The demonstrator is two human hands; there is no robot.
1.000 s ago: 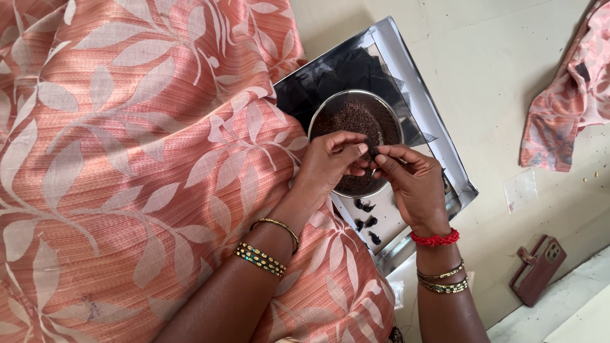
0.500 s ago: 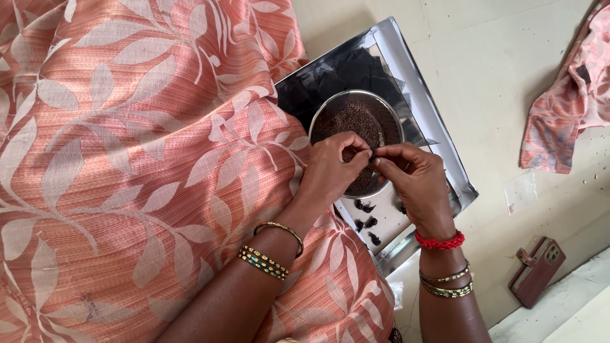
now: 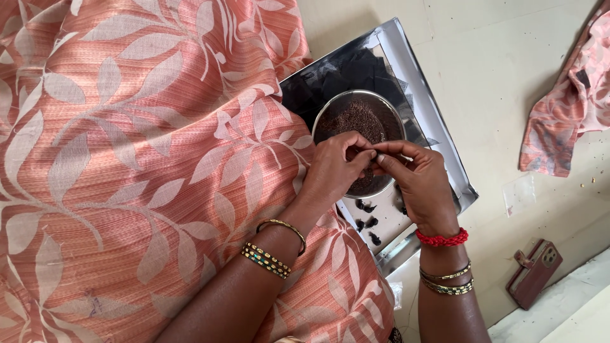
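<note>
Head camera, looking straight down at a person seated on a pale floor, their lap draped in salmon-pink fabric (image 3: pixel 127 165) printed with cream leaves.

The left hand (image 3: pixel 333 168) and right hand (image 3: pixel 419 184) meet fingertip to fingertip over a round steel bowl (image 3: pixel 387 114) filled with dark brown granules. Both hands are nearly closed, thumb and forefinger of each pinched together on one tiny dark piece (image 3: pixel 373 155) held between them (too small to tell what it is). The other fingers curl loosely inward.

The bowl stands inside a shallow silver tray (image 3: pixel 438 146), which also holds a heap of black mesh scraps (image 3: pixel 343 73) at its far end and a few small black bundles (image 3: pixel 368 222) at its near end, just below the hands.

The left wrist wears gold bangles (image 3: pixel 273 248); the right wrist wears a red thread band (image 3: pixel 443 239) and thin gold bangles below it.

At the right edge lies a crumpled pink patterned cloth (image 3: pixel 565 121). Near the lower right corner, a phone in a maroon case (image 3: pixel 532 273) lies on the floor, well apart from the tray.
</note>
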